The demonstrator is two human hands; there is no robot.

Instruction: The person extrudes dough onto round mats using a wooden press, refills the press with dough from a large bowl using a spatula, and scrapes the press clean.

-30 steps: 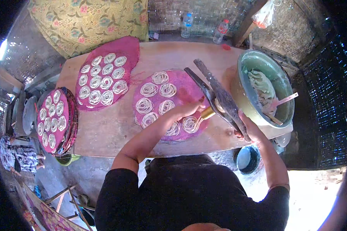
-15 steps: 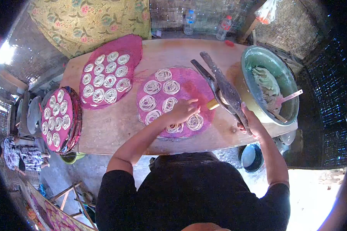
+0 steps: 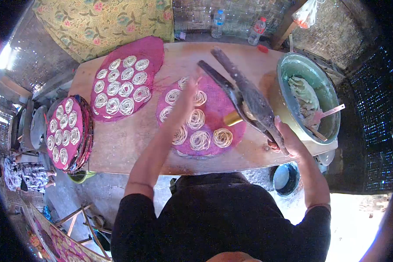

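My right hand (image 3: 289, 139) is wrapped round the near end of a dark two-armed wooden press (image 3: 253, 98), its long arms spread apart and pointing away from me. Between the arms sits a brass-coloured cylinder (image 3: 233, 118), over the right part of a round pink cloth-covered tray (image 3: 231, 94). Coiled nests of pale noodle strands, such as one front nest (image 3: 200, 140), lie on that tray. My left hand (image 3: 193, 89), smeared by motion, is above the tray's far side, near the tip of one press arm; its fingers cannot be made out.
Left on the wooden table (image 3: 122, 146) lie another pink cloth (image 3: 155, 56) with nests and a stack of trays (image 3: 79, 157). A green basin (image 3: 334, 96) of pale dough, with a pink-handled tool (image 3: 329, 112), stands right. Two bottles (image 3: 218, 24) are behind. A person (image 3: 28, 177) is far left.
My left hand has moved away from me, from the front nests to the tray's far side. The press arms have swung slightly left, while my right hand keeps its grip.
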